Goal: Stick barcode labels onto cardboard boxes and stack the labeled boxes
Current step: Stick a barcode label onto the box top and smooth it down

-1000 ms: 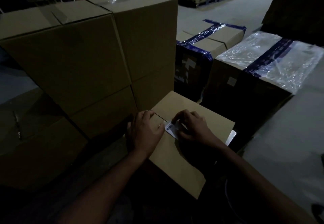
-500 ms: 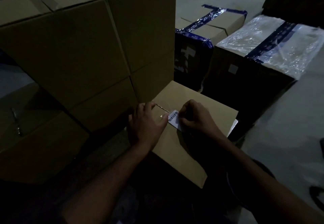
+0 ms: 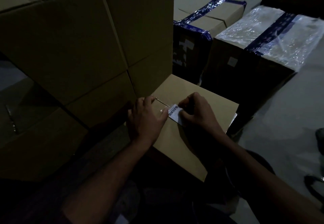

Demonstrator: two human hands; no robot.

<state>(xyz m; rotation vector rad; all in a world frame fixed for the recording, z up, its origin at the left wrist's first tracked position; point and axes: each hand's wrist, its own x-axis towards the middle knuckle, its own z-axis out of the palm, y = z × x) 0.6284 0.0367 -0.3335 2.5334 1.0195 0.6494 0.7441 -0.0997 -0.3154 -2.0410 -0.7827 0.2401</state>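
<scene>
From the head camera, in dim light, a low cardboard box (image 3: 184,136) sits just below the centre of the frame, its flat top facing up. A white barcode label (image 3: 174,113) lies on that top near the middle seam, at the centre of the picture. The left hand (image 3: 146,118) rests palm down on the box's left part, its fingers fairly straight and spread over the near-left edge, the thumb reaching right so that its tip touches the label's left edge. The right hand (image 3: 197,111) is just right of the label, its fingers curled down with the tips on the label's right side; whether they pinch it or only press it flat cannot be told. Both forearms run down to the bottom of the frame. A stack of large plain boxes (image 3: 73,48) fills the upper left, touching the low box's far-left side. At upper right stand a box bound with blue tape (image 3: 210,18) and, beside it, a plastic-wrapped box (image 3: 273,37), both on a pale floor (image 3: 289,118).
</scene>
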